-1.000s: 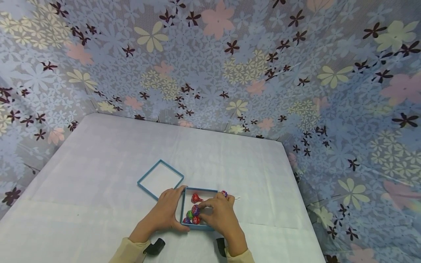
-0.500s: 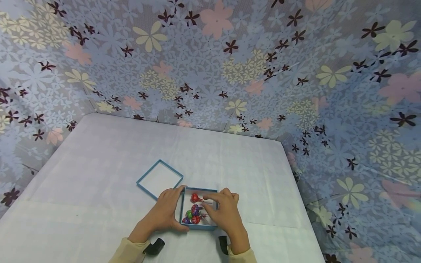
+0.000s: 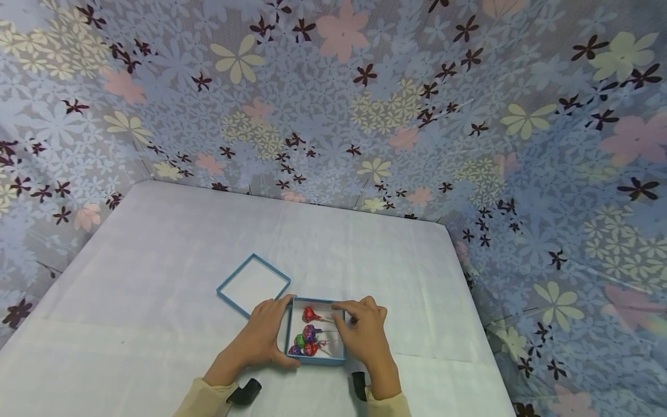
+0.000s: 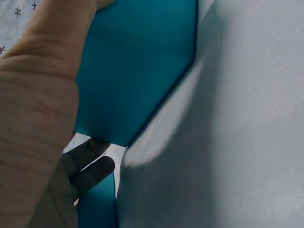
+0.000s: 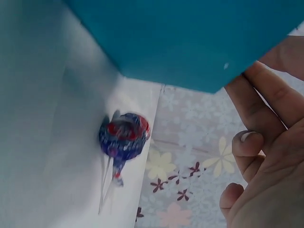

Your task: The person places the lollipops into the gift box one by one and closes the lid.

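Observation:
A blue box [image 3: 319,360] with a white inside stands open-topped near the table's front. Several wrapped lollipops lie in it: a red lollipop [image 3: 310,314] at the back, and a purple lollipop [image 3: 310,332], a green lollipop [image 3: 299,340] and others grouped at the front left. My left hand [image 3: 266,336] holds the box's left side, thumb at the near corner and fingers at the far one. My right hand [image 3: 365,330] is over the right wall, thumb and forefinger apart with nothing between. A purple-and-red lollipop [image 5: 124,135] lies on the table outside the box, mostly hidden by this hand in the head view.
The blue-rimmed box lid [image 3: 253,284] lies turned at an angle behind the left hand. A white cloth covers the table [image 3: 396,260]. Flowered fabric [image 3: 312,104] hangs behind and at the sides.
My right hand has let go of the purple lollipop in the box and drawn back rightward to the right wall, uncovering the sticks. My left hand has stayed on the box.

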Tool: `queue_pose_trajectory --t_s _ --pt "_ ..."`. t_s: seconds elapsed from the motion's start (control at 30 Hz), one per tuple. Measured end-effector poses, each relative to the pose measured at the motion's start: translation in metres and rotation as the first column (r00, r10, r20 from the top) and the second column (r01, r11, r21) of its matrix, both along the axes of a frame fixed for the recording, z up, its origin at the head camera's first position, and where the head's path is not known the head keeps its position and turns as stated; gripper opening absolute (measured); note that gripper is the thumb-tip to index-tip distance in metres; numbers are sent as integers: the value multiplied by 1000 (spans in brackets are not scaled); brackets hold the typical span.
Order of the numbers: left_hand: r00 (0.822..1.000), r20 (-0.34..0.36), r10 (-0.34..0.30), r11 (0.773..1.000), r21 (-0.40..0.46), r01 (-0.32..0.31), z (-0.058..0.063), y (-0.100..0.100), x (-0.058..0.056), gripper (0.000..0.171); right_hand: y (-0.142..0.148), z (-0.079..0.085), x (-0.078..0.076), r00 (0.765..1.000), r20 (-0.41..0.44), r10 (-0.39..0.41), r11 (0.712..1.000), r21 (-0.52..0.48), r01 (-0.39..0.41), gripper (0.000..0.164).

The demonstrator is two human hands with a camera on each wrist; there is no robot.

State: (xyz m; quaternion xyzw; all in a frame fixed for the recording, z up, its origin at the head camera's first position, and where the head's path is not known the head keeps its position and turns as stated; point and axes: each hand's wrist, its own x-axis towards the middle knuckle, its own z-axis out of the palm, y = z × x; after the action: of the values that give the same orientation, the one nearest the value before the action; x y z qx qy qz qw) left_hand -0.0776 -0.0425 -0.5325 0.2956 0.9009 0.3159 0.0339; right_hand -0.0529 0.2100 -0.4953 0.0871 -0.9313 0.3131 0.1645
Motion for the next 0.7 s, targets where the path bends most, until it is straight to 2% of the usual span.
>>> queue_pose_trajectory --t_s 0.2,0.4,0.6,0.7 --pt "1000 7 -6 1000 4 6 0 0 0 138 10 1 -1 1000 2 -25 997 -67 26 22" --pt "1000 -1 -8 1000 0 8 -1 -1 -1 138 16 5 -2 1000 30 -2 990 -144 6 30" --pt "1000 -21 -6 1000 -14 5 -3 -1 -2 138 27 4 -2 1000 1 6 994 -110 -6 36" --pt "1000 -23 -5 1000 -13 4 -4 -1 -2 138 33 2 -1 999 37 3 996 -85 0 33"
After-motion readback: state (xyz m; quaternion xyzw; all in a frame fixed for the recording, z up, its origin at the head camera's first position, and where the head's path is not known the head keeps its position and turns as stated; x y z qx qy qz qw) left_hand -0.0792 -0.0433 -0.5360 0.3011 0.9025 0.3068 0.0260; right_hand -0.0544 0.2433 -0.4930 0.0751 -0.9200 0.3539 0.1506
